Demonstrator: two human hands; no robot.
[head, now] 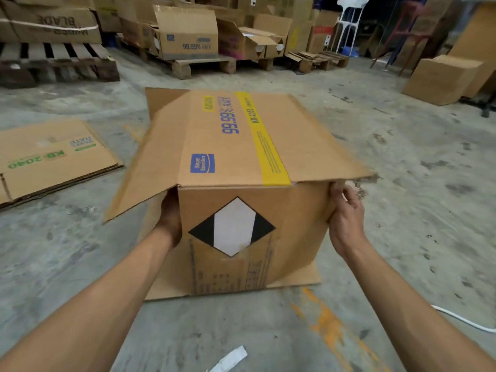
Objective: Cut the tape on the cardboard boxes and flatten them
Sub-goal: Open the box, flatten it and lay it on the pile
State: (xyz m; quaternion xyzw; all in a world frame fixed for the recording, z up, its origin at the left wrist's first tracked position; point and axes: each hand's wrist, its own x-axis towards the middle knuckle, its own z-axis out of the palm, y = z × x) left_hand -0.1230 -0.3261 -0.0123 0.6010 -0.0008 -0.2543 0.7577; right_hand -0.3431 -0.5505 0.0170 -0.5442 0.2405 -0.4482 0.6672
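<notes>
From your head camera, you are looking down at a cardboard box [236,183] standing on the concrete floor [402,183] right in front of you, its top panel printed with "99.99% RATE" and crossed by a yellow stripe [265,140], its near face carrying a black and white diamond label [232,226]. Your left hand [169,218] reaches in at the box's near left corner, under the loose flap [145,167] that hangs out to the left; its fingers are hidden behind the cardboard, so you cannot tell how they lie. Your right hand [345,216] grips the near right corner of the box, fingers curled over the edge just below the top panel. A bottom flap lies flat on the floor beneath the box. To your left, a flattened box [51,157] with green print lies on the floor. Farther back, open boxes sit on wooden pallets [204,64], and a closed box [442,79] stands at the right. A white paper strip [230,359] lies on the floor near your arms.
</notes>
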